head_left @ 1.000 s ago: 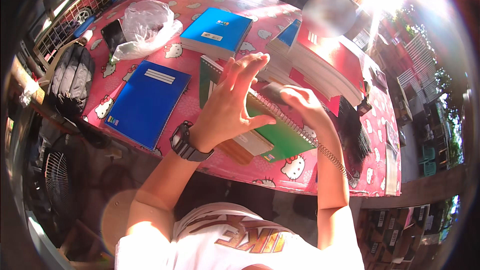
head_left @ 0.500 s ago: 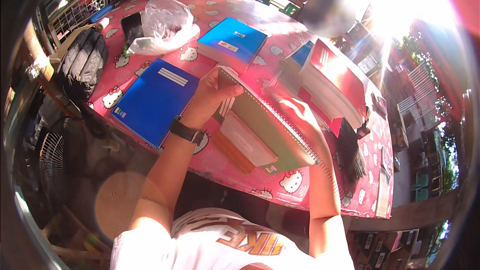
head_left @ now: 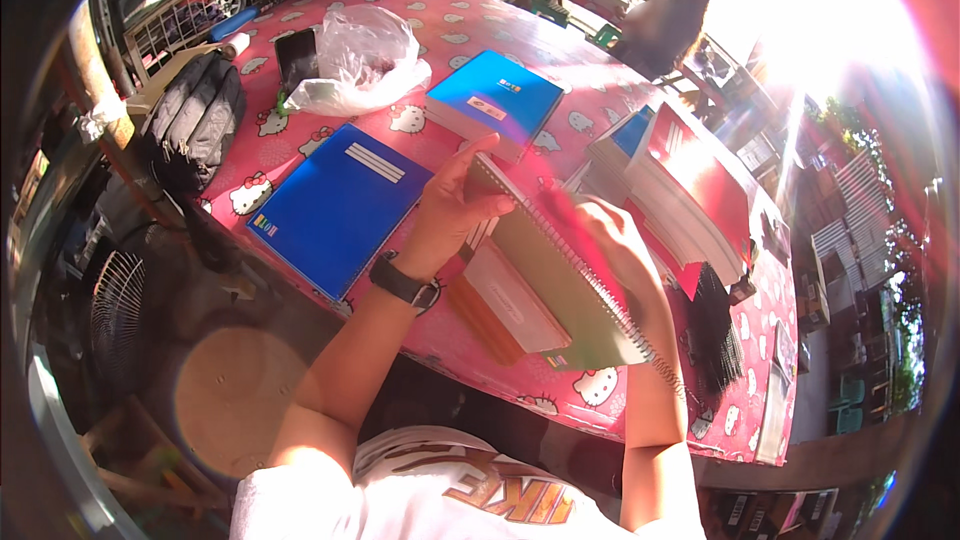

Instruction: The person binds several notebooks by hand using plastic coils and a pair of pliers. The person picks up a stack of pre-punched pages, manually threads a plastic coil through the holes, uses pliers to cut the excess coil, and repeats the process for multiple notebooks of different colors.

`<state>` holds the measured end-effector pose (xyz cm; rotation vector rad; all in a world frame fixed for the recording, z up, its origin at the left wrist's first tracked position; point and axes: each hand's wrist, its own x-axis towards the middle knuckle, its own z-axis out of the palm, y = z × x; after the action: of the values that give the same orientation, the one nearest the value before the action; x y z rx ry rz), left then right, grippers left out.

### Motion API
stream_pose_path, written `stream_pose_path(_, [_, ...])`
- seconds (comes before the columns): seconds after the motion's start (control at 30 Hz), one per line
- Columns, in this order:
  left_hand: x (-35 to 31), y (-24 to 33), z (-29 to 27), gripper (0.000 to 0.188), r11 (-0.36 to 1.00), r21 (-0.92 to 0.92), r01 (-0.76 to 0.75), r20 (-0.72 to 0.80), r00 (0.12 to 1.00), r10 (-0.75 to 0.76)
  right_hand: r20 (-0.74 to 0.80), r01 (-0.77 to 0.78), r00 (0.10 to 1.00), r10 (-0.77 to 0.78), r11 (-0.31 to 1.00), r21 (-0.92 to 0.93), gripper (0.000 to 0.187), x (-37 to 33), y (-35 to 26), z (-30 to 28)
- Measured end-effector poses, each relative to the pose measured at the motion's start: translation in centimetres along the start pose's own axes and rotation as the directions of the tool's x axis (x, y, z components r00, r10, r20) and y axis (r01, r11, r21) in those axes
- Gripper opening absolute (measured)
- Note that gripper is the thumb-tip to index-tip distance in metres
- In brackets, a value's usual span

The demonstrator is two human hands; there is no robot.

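You are holding a green spiral notebook (head_left: 545, 262) near the front edge of the surface (head_left: 562, 392).
A blue notebook (head_left: 340, 208) is lying flat near that edge; beyond it, a clear bag (head_left: 362, 45) is showing something dark inside, too unclear to name. Your left hand (head_left: 450, 215) is gripping the green notebook's upper corner between fingers and thumb; your right hand (head_left: 620, 238) is reaching along its coil side, fingers impossible to read. A red-topped book stack (head_left: 695, 162) is narrowing room there.

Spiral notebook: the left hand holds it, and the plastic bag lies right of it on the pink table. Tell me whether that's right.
The side is wrong: the head view shows the plastic bag left of the spiral notebook. The rest stands: the left hand holds the notebook, and the bag lies on the pink table.
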<state>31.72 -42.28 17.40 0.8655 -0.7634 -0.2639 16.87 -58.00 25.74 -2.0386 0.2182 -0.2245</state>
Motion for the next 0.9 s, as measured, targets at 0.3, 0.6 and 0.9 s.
stream_pose_path(0.3, [-0.9, 0.3, 0.0, 0.061, 0.986, -0.126, 0.109, -0.030, 0.993, -0.113, 0.037, 0.113, 0.981, -0.190, 0.718, 0.686, 0.054, 0.9, 2.0, 0.7])
stream_pose_path(0.6, [-0.7, -0.3, -1.2, 0.043, 0.930, -0.308, 0.201, -0.015, 0.976, -0.216, 0.093, 0.110, 0.985, -0.145, 0.945, 0.307, 0.060, 2.7, 1.7, 0.9])
stream_pose_path(0.9, [-0.5, -0.1, -0.7, 0.035, 0.945, -0.305, 0.121, -0.064, 0.987, -0.147, -0.010, 0.082, 0.996, -0.087, 0.968, -0.237, 0.061, 3.2, -0.8, 1.7])
